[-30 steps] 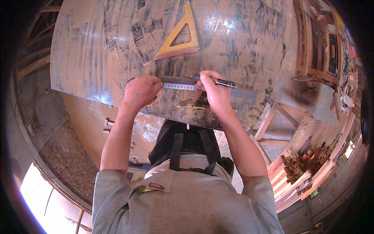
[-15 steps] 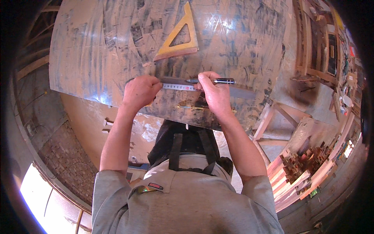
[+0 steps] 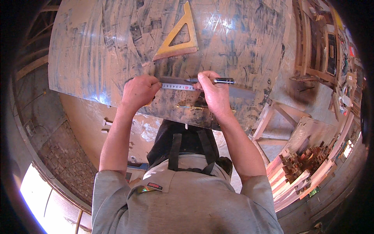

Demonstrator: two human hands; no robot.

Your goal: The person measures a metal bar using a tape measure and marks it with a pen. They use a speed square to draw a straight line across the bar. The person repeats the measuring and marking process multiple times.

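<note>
My left hand (image 3: 141, 92) is closed around a tape measure, with a bit of its yellow case showing under the palm. The white tape blade (image 3: 177, 86) runs out from it to my right hand (image 3: 215, 93). That hand grips a dark pen (image 3: 224, 80) lying crosswise in its fingers, and its fingertips are at the tape's far end. Along the tape lies a flat, dark strip (image 3: 170, 79); a greyish length (image 3: 242, 93) shows past my right hand. Whether these are one piece I cannot tell. Closer to me rests a thin, gold-coloured rod (image 3: 190, 107), partly behind my right wrist.
A yellow triangular square (image 3: 177, 50) with a reddish-brown base lies farther back on the scuffed worktable (image 3: 117, 50). The table's near edge is by my waist. Wooden frames (image 3: 269, 121) and stacked timber pieces (image 3: 304, 163) stand to the right.
Almost nothing differs. Both hands keep their places on the tape and the pen, with only a tiny shift of the whole view.
</note>
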